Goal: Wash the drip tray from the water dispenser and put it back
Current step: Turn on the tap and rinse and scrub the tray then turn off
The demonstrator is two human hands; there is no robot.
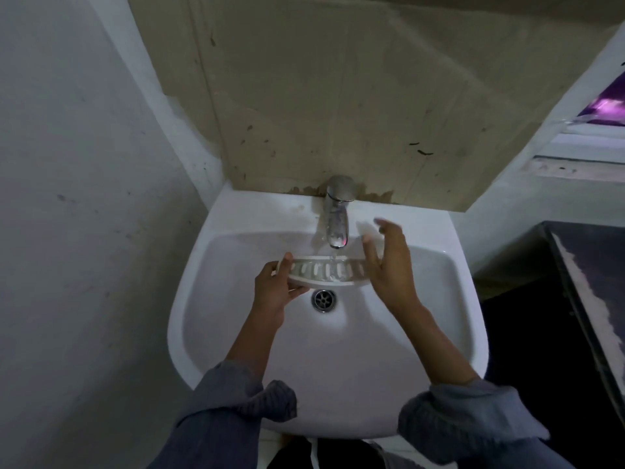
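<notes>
The white slotted drip tray [326,271] is held level over the white sink [236,333], just under the chrome tap [336,211]. A thin stream of water falls from the spout onto the tray's middle. My left hand [275,292] grips the tray's left end, thumb on top and fingers below. At the tray's right end is my right hand [389,262], its fingers spread; some touch the tray's edge and others are lifted. Whether this hand grips the tray I cannot tell.
The round metal drain [323,300] lies directly below the tray. A stained beige wall panel [338,96] rises behind the tap. A dark cabinet or counter [581,299] stands to the right of the sink, and a plain wall closes in on the left.
</notes>
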